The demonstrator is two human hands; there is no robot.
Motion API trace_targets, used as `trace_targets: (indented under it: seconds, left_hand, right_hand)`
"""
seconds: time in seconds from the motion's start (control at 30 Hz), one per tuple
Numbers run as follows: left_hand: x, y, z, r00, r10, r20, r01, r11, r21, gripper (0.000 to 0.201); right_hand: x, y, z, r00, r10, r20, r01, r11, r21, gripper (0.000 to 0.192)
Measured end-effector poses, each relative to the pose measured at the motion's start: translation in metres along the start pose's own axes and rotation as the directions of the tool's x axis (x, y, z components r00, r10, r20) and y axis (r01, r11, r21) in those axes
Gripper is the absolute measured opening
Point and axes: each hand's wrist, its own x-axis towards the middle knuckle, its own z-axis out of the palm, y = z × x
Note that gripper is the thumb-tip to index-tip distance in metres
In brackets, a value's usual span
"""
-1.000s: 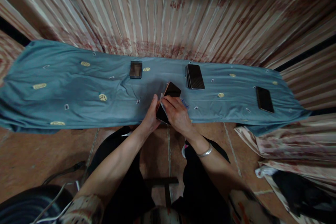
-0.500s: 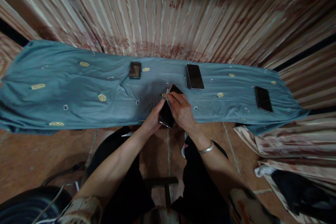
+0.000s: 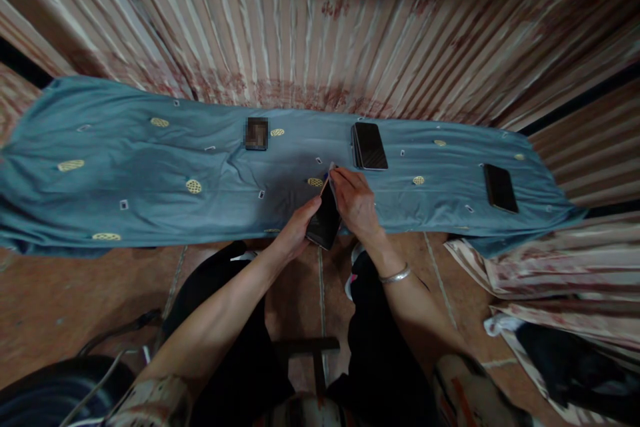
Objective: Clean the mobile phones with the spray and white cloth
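My left hand [image 3: 296, 228] grips a black phone [image 3: 324, 223] along its left side, the thumb lying at the edge. The phone is held tilted over the front edge of the cloth-covered table, its dark glossy face up. My right hand [image 3: 356, 201], with a silver bangle on the wrist, is closed at the phone's upper end. Between its fingertips a thin whitish piece [image 3: 333, 167], like a cloth or tissue, pokes out against the phone's top edge. Most of that piece is hidden by the fingers.
A blue tablecloth [image 3: 220, 203] with yellow pineapple prints covers the long table. On it lie a stack of dark phones [image 3: 371, 146], another black phone [image 3: 501, 188] at right, and a small blurred square item [image 3: 257, 133]. A pleated curtain [image 3: 300, 27] hangs behind.
My right hand has shifted slightly right and up with the whitish piece, toward the phone's top edge. The phone has turned and moved a little right in my left hand.
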Motion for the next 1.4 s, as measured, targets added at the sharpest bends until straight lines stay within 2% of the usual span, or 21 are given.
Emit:
trace_targets:
  seconds: [0.23, 0.37, 0.57, 0.87, 1.0, 1.13, 1.4]
  left_hand:
    - [0.001, -0.002, -0.002, 1.000, 0.004, 0.020, -0.004, 1.000, 0.028, 0.025]
    - [0.002, -0.002, -0.003, 0.999, 0.033, 0.003, -0.033, 0.999, -0.002, 0.020]
    - [0.001, -0.003, -0.003, 1.000, 0.000, 0.021, 0.000, 1.000, -0.005, 0.024]
    - [-0.001, 0.004, -0.005, 0.999, 0.028, 0.030, -0.030, 0.999, 0.038, 0.030]
    - [-0.001, -0.001, -0.005, 0.999, 0.018, 0.044, -0.019, 0.999, 0.041, 0.030]
    - [0.000, -0.003, -0.005, 0.999, 0.016, 0.034, -0.016, 1.000, 0.025, 0.030]
    - [-0.004, 0.014, -0.004, 1.000, 0.022, -0.009, -0.022, 0.999, 0.029, 0.034]
  right_hand:
    - [-0.001, 0.004, 0.001, 0.999, 0.033, -0.021, -0.033, 0.999, 0.018, 0.040]
    - [-0.003, 0.001, 0.001, 1.000, 0.009, -0.011, -0.009, 1.000, 0.018, 0.040]
    - [-0.003, 0.006, 0.004, 0.999, 0.044, -0.017, -0.044, 0.998, 0.033, 0.041]
    - [-0.003, 0.012, 0.005, 0.997, 0.055, -0.046, -0.055, 0.998, -0.002, 0.043]
    - [-0.001, 0.010, 0.005, 0.998, 0.066, -0.017, -0.065, 0.998, 0.023, 0.044]
    - [0.000, 0.011, 0.006, 0.998, 0.049, -0.037, -0.048, 0.999, 0.007, 0.042]
    - [-0.004, 0.018, 0.006, 0.997, 0.071, 0.000, -0.071, 0.997, 0.004, 0.041]
